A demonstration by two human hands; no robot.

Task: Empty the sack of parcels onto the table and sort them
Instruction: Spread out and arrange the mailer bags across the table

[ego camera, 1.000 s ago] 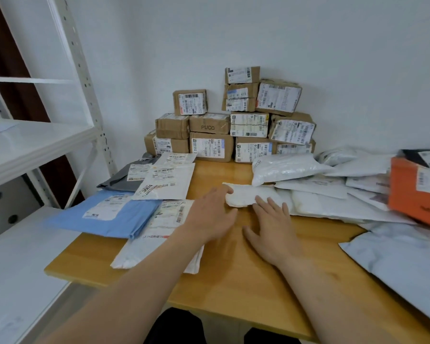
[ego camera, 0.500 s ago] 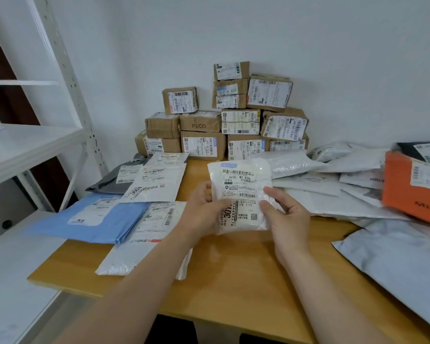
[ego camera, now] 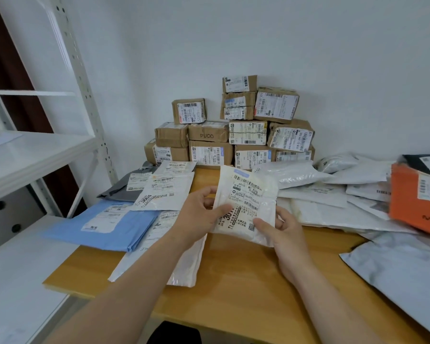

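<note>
Pale wooden tabletop (ego camera: 246, 281) runs across the lower half of the frame, and the bare strip at lower middle looks to me like deliberate working space. Just above it, at the centre, a person's left hand (ego camera: 196, 217) and right hand (ego camera: 283, 232) both hold one small white parcel (ego camera: 248, 202), lifted off the wood. The left thumb lies on the parcel's left edge with the fingers behind, and the right thumb pinches its lower right corner. The parcel is tilted with its printed label toward the person, I'd say so it can be read before a pile is chosen. Left of centre, flat mailers lie label-up and overlapping: a long white mailer (ego camera: 174, 264) under the left forearm, a blue mailer (ego camera: 104, 224), a white mailer marked 3004 (ego camera: 166, 192) and a grey mailer (ego camera: 119, 192) behind. That reads as a sorted group. At the right, a loose heap of white mailers (ego camera: 333, 207) with an orange box (ego camera: 415, 207) at its right edge looks unsorted. Further back, at upper centre, cardboard boxes (ego camera: 233, 135) are stacked against the wall with labels outward, presumably rigid ones grouped apart. White shelving (ego camera: 35, 150) stands at upper left. No sack shows.
</note>
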